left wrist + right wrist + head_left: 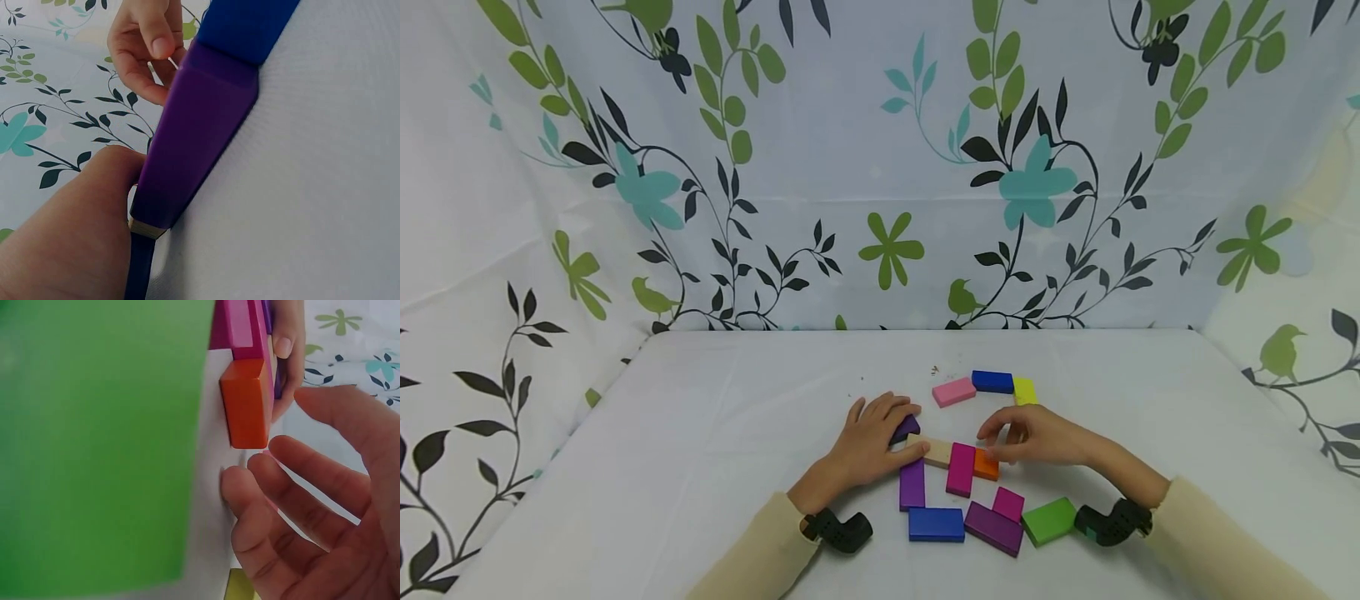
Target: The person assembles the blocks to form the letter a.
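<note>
Orange colours the end block (pixel 987 468) of a row on the white tabletop (pixel 752 442), against the right side of your magenta block (pixel 961 469). Your right hand (pixel 1037 435) hovers just beside that orange piece, its fingers loosely bent with the thumb held apart from them, pinching nothing; your right wrist view shows a gap between fingertips and block. Your left hand (pixel 868 442) rests at the row's other end, fingers extended and slightly spread over the dark purple block (pixel 906 429), thumb lying over the beige block (pixel 938 452). How firmly you press there, you cannot tell from these views.

Nearer you, the purple block (pixel 912 487) runs down from the thumb to the near blue block (pixel 936 525). To the right of that lie your plum block (pixel 995 528), a small magenta block (pixel 1008 504) against its far edge, and the green block (pixel 1049 522) by your right wrist camera (pixel 1116 522). Beyond your hands sit the pink block (pixel 953 392), the far blue block (pixel 992 382) and the yellow block (pixel 1025 391), partly hidden behind your right hand.
</note>
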Action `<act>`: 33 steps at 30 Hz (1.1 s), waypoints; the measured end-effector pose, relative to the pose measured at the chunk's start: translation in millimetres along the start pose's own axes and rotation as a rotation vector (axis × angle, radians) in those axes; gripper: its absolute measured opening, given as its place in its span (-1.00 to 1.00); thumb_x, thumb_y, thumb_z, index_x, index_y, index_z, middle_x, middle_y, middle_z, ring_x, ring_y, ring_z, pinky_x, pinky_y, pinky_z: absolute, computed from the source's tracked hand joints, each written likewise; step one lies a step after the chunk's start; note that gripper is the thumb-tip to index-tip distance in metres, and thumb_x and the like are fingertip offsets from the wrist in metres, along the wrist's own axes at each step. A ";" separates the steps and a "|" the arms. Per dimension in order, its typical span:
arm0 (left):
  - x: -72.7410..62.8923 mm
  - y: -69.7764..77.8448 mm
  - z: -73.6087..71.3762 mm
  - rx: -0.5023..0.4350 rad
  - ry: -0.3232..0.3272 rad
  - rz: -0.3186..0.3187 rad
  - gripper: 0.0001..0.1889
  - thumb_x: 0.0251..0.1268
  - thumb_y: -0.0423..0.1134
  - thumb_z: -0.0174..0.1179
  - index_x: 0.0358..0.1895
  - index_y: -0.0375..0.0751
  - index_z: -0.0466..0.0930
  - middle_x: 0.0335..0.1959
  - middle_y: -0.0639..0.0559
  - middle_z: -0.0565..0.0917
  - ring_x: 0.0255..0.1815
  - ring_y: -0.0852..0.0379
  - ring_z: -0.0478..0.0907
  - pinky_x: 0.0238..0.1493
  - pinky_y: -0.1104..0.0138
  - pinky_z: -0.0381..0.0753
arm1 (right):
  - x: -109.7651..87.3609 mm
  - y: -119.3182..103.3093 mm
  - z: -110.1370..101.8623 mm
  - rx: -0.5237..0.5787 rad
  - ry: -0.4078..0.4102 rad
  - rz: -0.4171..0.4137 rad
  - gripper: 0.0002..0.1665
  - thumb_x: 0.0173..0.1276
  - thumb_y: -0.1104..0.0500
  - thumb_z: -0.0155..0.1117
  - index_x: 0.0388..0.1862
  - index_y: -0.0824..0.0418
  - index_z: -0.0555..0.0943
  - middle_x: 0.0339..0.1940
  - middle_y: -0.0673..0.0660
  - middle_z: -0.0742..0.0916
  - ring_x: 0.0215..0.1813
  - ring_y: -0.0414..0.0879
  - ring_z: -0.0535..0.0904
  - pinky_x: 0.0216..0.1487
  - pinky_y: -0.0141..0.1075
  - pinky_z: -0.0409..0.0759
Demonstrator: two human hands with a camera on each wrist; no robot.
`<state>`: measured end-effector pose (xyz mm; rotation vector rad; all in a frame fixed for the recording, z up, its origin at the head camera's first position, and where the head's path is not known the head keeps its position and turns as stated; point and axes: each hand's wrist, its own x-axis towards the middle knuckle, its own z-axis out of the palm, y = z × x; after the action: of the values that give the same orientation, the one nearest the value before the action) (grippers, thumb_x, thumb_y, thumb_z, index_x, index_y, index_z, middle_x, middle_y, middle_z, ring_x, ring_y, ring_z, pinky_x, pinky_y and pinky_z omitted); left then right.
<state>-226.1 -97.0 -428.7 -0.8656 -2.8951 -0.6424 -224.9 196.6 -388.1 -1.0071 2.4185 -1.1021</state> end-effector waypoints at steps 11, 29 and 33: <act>0.1 0.3 -0.4 -0.012 -0.004 0.004 -0.37 0.32 0.24 0.04 0.34 -0.02 0.41 0.39 -0.09 0.37 0.51 -0.14 0.10 0.42 -0.23 -0.07 | -2.9 -1.1 10.4 -0.016 0.010 -0.016 -0.58 0.19 0.11 0.47 -0.04 0.27 0.60 -0.24 0.08 0.63 -0.39 -0.17 0.48 -0.38 -0.43 0.48; -0.7 0.1 -2.2 -0.017 0.006 0.003 -0.38 0.32 0.23 0.05 0.33 -0.02 0.42 0.37 -0.07 0.38 0.51 -0.14 0.11 0.42 -0.23 -0.06 | -9.8 3.6 12.2 -0.023 0.074 -0.067 -0.65 0.19 0.13 0.45 -0.11 0.26 0.60 -0.32 0.05 0.63 -0.41 -0.23 0.48 -0.40 -0.44 0.49; -0.4 -0.6 -1.5 -0.015 0.006 0.006 -0.38 0.31 0.23 0.05 0.33 -0.01 0.42 0.37 -0.06 0.38 0.51 -0.13 0.11 0.42 -0.23 -0.05 | -14.6 3.3 12.2 -0.013 0.096 -0.073 -0.67 0.20 0.15 0.43 -0.10 0.27 0.60 -0.33 0.03 0.63 -0.41 -0.21 0.49 -0.41 -0.44 0.49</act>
<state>-226.1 -98.2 -427.6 -0.8725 -2.8853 -0.6663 -209.7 201.8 -398.9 -1.0776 2.4848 -1.1854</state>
